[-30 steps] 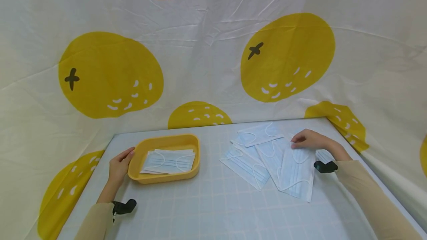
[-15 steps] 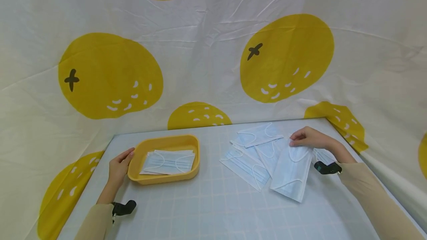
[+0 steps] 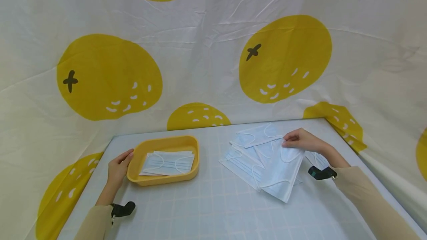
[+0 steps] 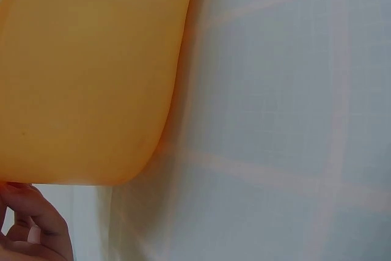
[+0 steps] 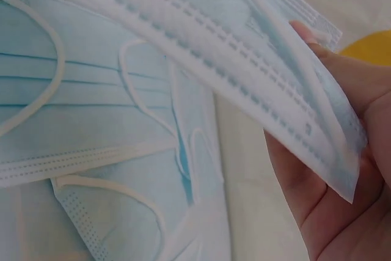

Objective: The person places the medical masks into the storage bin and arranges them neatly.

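Note:
My right hand (image 3: pixel 303 140) pinches one end of a pale blue disposable face mask (image 3: pixel 281 169), which hangs tilted over other masks at the right. In the right wrist view, that held mask (image 5: pixel 244 71) lies between thumb and fingers, its edge toward the camera. Beneath and left of it, several loose face masks (image 3: pixel 238 160) overlap on the table. My left hand (image 3: pixel 117 167) holds the left end of a yellow tray (image 3: pixel 140 179), fingertips at its rim. A small stack of face masks (image 3: pixel 168 163) lies inside the tray. The left wrist view shows the tray's side (image 4: pixel 85 77) and bent fingers (image 4: pixel 36 212).
Another mask (image 3: pixel 317 160) lies partly hidden behind my right wrist. A pale checked cloth covers the table (image 3: pixel 200 210). Behind it hangs a white curtain (image 3: pixel 207 66) with yellow fruit prints. Each wrist carries a small black camera mount (image 3: pixel 123 209).
My right hand has drawn its mask up and leftward off the pile, and the mask now tilts across the others. My left hand and the tray stay in place.

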A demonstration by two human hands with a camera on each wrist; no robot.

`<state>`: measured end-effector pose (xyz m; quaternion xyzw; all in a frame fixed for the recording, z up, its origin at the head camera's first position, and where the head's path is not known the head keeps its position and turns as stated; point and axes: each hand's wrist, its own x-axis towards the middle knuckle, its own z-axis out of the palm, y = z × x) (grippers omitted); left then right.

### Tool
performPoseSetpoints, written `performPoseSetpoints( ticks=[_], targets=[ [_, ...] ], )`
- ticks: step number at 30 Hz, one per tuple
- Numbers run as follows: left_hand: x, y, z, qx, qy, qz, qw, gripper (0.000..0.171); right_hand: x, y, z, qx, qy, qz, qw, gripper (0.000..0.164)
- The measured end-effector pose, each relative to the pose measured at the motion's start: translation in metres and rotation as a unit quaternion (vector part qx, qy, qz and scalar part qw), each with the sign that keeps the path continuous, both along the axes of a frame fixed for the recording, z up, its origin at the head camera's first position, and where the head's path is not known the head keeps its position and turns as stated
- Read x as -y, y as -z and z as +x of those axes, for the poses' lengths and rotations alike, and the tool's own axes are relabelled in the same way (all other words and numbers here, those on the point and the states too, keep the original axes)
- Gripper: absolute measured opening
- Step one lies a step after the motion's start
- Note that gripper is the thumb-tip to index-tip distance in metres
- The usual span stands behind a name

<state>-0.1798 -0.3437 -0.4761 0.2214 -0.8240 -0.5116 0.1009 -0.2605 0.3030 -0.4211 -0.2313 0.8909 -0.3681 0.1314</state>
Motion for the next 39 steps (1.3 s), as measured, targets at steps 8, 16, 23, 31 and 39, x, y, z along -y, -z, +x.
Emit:
performPoseSetpoints(
  ticks=[8,16,23,31,39],
  targets=[
    [0.001,0.003,-0.001,0.004,-0.004,0.003,1.0000,0.055,0.016,0.015,-0.002,0.005,0.021,-0.032,0.999,0.027],
    [0.000,0.003,0.001,0.004,-0.001,0.009,1.0000,0.054,0.036,0.023,0.006,-0.016,0.050,-0.071,0.996,0.028],
    [-0.001,0.003,0.001,-0.013,-0.010,0.004,0.9999,0.052,0.058,0.022,0.013,-0.015,0.056,-0.104,0.993,0.027],
    [-0.001,0.000,0.002,-0.022,-0.005,0.002,0.9997,0.051,0.076,0.022,0.016,0.017,0.063,-0.125,0.990,0.031],
    [-0.002,-0.003,0.003,-0.013,0.000,-0.005,0.9999,0.052,0.095,0.021,0.017,0.033,0.068,-0.161,0.984,0.031]
  ],
)
